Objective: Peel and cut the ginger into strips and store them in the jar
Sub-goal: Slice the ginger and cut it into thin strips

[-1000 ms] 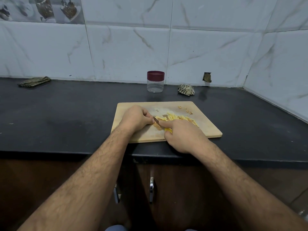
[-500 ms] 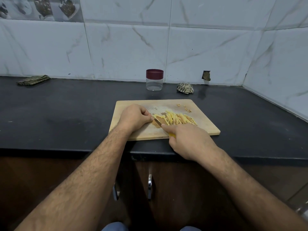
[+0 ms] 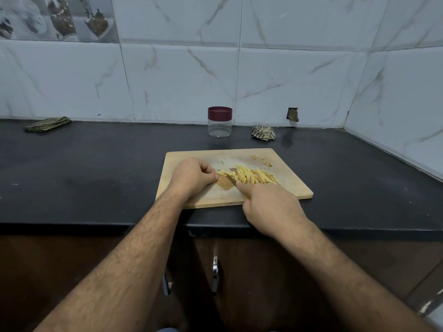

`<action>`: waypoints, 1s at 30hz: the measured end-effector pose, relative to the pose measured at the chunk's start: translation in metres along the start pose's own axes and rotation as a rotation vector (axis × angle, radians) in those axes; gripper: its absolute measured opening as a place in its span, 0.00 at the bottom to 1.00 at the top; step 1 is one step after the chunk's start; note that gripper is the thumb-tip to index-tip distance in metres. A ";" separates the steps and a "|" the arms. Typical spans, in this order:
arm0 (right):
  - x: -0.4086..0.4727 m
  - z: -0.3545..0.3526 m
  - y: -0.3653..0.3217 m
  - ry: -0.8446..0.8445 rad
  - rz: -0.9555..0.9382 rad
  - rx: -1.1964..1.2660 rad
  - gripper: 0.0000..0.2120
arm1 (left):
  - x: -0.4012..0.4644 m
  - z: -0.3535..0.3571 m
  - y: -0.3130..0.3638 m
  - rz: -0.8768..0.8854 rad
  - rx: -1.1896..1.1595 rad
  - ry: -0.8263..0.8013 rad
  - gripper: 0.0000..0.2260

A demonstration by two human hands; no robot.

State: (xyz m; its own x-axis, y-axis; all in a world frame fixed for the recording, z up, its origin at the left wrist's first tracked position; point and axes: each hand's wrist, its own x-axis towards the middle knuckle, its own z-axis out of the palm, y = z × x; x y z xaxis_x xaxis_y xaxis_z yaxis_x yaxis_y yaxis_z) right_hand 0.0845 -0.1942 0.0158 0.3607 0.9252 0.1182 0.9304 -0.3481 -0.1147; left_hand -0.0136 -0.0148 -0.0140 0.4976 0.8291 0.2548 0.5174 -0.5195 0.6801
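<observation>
A wooden cutting board (image 3: 291, 180) lies on the black counter. On it sits a pile of yellow ginger strips (image 3: 251, 176), and left of the pile a flat brownish ginger piece (image 3: 224, 183). My left hand (image 3: 191, 177) has curled fingers whose tips hold the left edge of that piece. My right hand (image 3: 271, 207) grips a yellow-handled knife (image 3: 231, 179), forefinger along its back, blade tip between the piece and the strips. A clear jar (image 3: 219, 125) with a maroon lid on it stands behind the board by the wall.
Small peel scraps (image 3: 262, 161) lie at the board's far right. A crumpled cloth (image 3: 263, 133) sits right of the jar, a folded cloth (image 3: 48, 124) at far left. Tiled walls close the back and right. Cabinet handles (image 3: 215, 274) are below the counter edge.
My right hand has drawn back toward me and to the right, uncovering the strip pile. The knife blade now lies at the brown piece's right edge. My left hand has stayed put.
</observation>
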 end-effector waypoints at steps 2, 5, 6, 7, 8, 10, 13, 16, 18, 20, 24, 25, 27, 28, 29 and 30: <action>0.000 -0.002 0.003 0.001 0.010 0.032 0.25 | 0.001 0.000 -0.001 -0.002 -0.009 -0.010 0.06; 0.001 -0.004 0.004 -0.017 0.012 0.094 0.25 | 0.003 -0.002 0.002 -0.014 -0.003 -0.037 0.06; 0.002 -0.004 0.004 -0.024 0.007 0.103 0.24 | 0.004 -0.003 0.003 -0.020 0.001 -0.047 0.07; 0.003 -0.004 0.003 -0.029 0.000 0.106 0.24 | 0.005 -0.003 0.004 -0.030 0.005 -0.055 0.06; 0.005 -0.005 0.003 -0.029 -0.004 0.107 0.24 | 0.006 -0.003 0.005 -0.041 0.010 -0.062 0.06; 0.009 -0.006 0.002 -0.025 -0.006 0.117 0.24 | 0.008 -0.004 0.006 -0.077 0.009 -0.075 0.05; 0.013 -0.008 0.002 -0.024 -0.014 0.135 0.24 | 0.012 -0.007 0.008 -0.139 -0.007 -0.098 0.04; 0.015 -0.008 0.001 -0.024 -0.029 0.149 0.24 | 0.014 -0.009 0.010 -0.180 -0.007 -0.112 0.04; 0.015 -0.007 0.001 -0.025 -0.037 0.149 0.24 | 0.015 -0.009 0.011 -0.190 -0.011 -0.114 0.05; 0.015 -0.007 0.000 -0.026 -0.044 0.141 0.24 | 0.015 -0.009 0.011 -0.196 -0.017 -0.114 0.05; 0.016 -0.006 -0.002 -0.028 -0.055 0.126 0.24 | 0.015 -0.008 0.011 -0.203 -0.027 -0.110 0.05; 0.017 -0.005 -0.002 -0.027 -0.056 0.121 0.24 | 0.015 -0.008 0.010 -0.205 -0.028 -0.108 0.05; 0.017 -0.005 -0.002 -0.030 -0.060 0.111 0.24 | 0.015 -0.007 0.010 -0.209 -0.031 -0.106 0.05; 0.018 -0.005 -0.002 -0.034 -0.060 0.108 0.24 | 0.015 -0.007 0.010 -0.208 -0.033 -0.105 0.05; 0.018 -0.005 -0.002 -0.037 -0.060 0.106 0.24 | 0.015 -0.007 0.010 -0.206 -0.035 -0.105 0.05; 0.018 -0.005 -0.002 -0.039 -0.061 0.105 0.24 | 0.015 -0.007 0.010 -0.204 -0.035 -0.104 0.05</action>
State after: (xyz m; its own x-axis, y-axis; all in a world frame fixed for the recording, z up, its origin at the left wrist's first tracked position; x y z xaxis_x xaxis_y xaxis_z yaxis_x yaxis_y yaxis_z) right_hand 0.0891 -0.1771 0.0227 0.2991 0.9500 0.0895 0.9379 -0.2754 -0.2111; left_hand -0.0057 -0.0063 0.0015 0.4550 0.8896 0.0387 0.5911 -0.3342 0.7341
